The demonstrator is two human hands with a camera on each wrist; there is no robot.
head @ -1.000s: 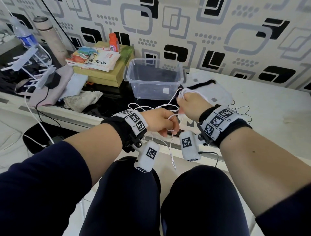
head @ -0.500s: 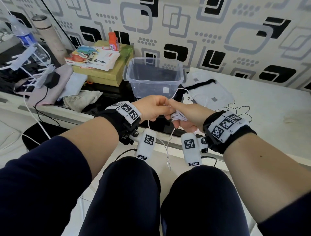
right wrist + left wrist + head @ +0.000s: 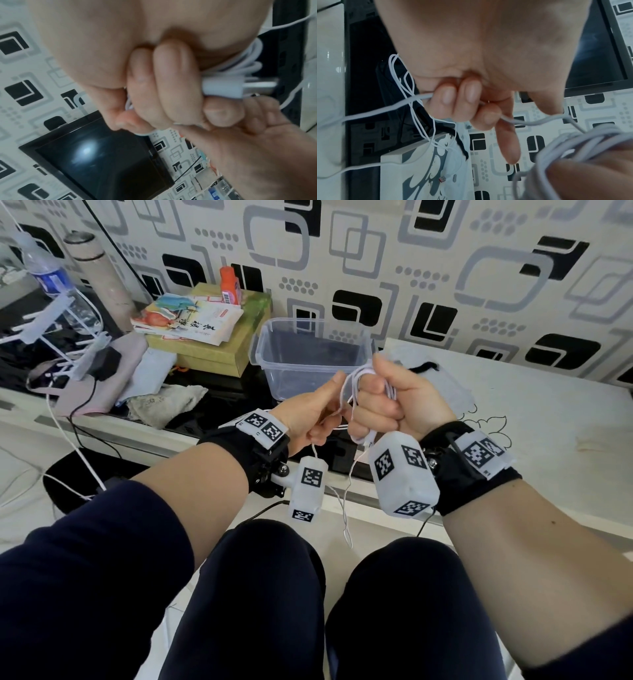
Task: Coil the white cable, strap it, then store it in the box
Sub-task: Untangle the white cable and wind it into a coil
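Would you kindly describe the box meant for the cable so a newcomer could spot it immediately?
Start at the patterned wall, then drop to the black surface beneath it. The box sits there, right of a stack of books. It alone is clear plastic, open-topped.

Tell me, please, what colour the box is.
The box is clear, colourless plastic; the head view shows it best.

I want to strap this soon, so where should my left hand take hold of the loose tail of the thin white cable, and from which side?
Pinch the loose tail of the thin white cable high up, just below the coil in the right hand, probably coming from the left. It hangs slack over the lap, so the free end would swing; the left hand already holds a strand close by.
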